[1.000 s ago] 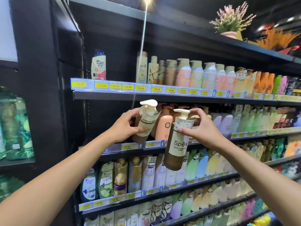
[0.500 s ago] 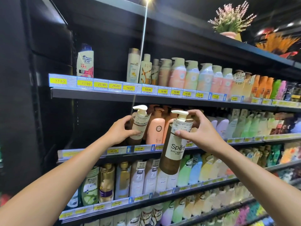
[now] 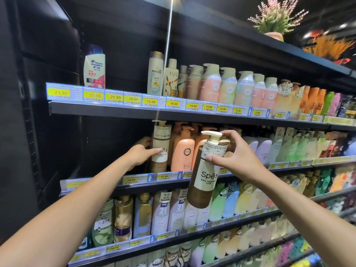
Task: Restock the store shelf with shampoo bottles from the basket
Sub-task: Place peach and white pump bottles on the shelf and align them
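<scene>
Two brown-and-cream Spes pump bottles are in play. One Spes bottle stands upright on the second shelf, left of a peach pump bottle; my left hand grips its left side, thumb across the label. The other Spes bottle hangs tilted in the air in front of that shelf's edge, held by its neck and upper label in my right hand. The basket is out of view.
The second shelf is dark and bare to the left of my left hand. The top shelf carries a Head & Shoulders bottle and a row of Pantene, Lux and pastel bottles. Lower shelves are packed with bottles. A potted plant sits on top.
My left hand has pushed its Spes bottle back and upright onto the second shelf. The right hand's bottle stays in the air. The camera has shifted left and closer.
</scene>
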The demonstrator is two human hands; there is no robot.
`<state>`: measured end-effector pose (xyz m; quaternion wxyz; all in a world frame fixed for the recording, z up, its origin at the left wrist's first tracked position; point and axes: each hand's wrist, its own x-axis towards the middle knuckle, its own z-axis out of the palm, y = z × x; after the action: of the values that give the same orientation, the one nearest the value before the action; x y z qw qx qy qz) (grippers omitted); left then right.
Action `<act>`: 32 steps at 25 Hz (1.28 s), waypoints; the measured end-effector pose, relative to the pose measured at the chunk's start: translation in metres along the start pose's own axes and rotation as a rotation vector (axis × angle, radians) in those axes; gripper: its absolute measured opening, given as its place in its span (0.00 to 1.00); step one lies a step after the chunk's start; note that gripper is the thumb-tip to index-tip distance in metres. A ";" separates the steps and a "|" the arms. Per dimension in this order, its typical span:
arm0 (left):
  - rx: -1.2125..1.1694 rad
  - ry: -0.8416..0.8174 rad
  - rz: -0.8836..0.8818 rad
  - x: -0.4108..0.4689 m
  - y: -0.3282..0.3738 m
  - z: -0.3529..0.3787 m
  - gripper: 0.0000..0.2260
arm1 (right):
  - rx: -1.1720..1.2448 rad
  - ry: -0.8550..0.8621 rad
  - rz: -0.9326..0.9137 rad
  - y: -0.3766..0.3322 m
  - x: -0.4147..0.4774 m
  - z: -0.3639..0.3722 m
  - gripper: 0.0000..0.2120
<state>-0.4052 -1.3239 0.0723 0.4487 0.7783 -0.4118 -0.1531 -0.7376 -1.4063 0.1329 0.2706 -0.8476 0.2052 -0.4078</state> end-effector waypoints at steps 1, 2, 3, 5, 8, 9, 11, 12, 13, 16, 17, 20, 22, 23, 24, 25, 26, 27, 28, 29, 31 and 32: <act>0.002 -0.004 0.005 -0.001 0.002 0.001 0.31 | -0.005 0.002 0.001 0.000 0.000 0.002 0.31; -0.014 -0.019 0.020 -0.002 0.003 0.000 0.27 | -0.008 0.003 0.003 0.000 0.000 0.003 0.31; -0.036 -0.046 0.045 -0.004 0.004 -0.001 0.24 | -0.013 0.003 0.002 -0.001 0.000 0.004 0.31; -0.030 -0.054 0.074 -0.009 0.001 -0.006 0.33 | -0.025 0.004 -0.005 -0.001 0.001 0.006 0.32; 0.059 0.169 0.149 -0.028 -0.007 -0.007 0.32 | -0.040 0.010 -0.027 -0.004 0.007 0.008 0.34; 0.065 0.277 0.236 -0.040 -0.006 -0.005 0.24 | -0.039 0.010 -0.043 -0.006 0.010 0.009 0.35; 0.010 0.359 0.427 -0.067 0.002 -0.001 0.10 | -0.021 0.010 -0.065 -0.013 0.017 0.012 0.35; -0.022 0.302 0.504 -0.080 0.009 0.001 0.09 | -0.008 0.010 -0.074 -0.017 0.021 0.014 0.34; -0.038 0.210 0.549 -0.090 0.014 0.003 0.10 | 0.000 0.010 -0.085 -0.021 0.025 0.018 0.34; -0.017 0.034 0.585 -0.099 0.023 0.007 0.21 | 0.034 0.003 -0.131 -0.034 0.039 0.031 0.32; -0.007 0.035 0.593 -0.098 0.024 0.007 0.23 | 0.050 -0.007 -0.144 -0.038 0.042 0.035 0.32; -0.021 0.083 0.586 -0.095 0.023 0.003 0.27 | 0.054 -0.018 -0.190 -0.047 0.048 0.046 0.30; 0.002 0.120 0.568 -0.091 0.021 -0.001 0.27 | 0.041 -0.019 -0.215 -0.052 0.049 0.052 0.29; 0.022 0.134 0.561 -0.089 0.020 -0.002 0.27 | 0.039 -0.025 -0.218 -0.053 0.050 0.056 0.29; 0.029 0.142 0.558 -0.088 0.019 -0.004 0.27 | 0.032 -0.031 -0.218 -0.053 0.051 0.059 0.29; 0.031 0.145 0.552 -0.086 0.017 -0.004 0.27 | 0.022 -0.038 -0.216 -0.053 0.053 0.062 0.29; 0.034 0.149 0.549 -0.085 0.016 -0.005 0.27 | 0.016 -0.045 -0.214 -0.051 0.055 0.064 0.29; 0.039 0.154 0.544 -0.084 0.015 -0.005 0.27 | 0.013 -0.051 -0.216 -0.050 0.056 0.066 0.29; 0.043 0.160 0.543 -0.082 0.014 -0.005 0.28 | 0.009 -0.052 -0.217 -0.049 0.057 0.068 0.29; 0.048 0.163 0.541 -0.081 0.012 -0.004 0.28 | 0.003 -0.051 -0.220 -0.048 0.058 0.070 0.29; 0.060 0.167 0.544 -0.079 0.011 -0.002 0.27 | -0.015 -0.054 -0.233 -0.045 0.060 0.072 0.29; 0.061 0.170 0.547 -0.079 0.010 -0.001 0.27 | -0.020 -0.060 -0.236 -0.043 0.061 0.073 0.30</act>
<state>-0.4580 -1.2642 0.0713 0.4825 0.6613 -0.5719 0.0518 -0.6375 -1.3864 0.1575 0.2184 -0.8803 0.0996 -0.4091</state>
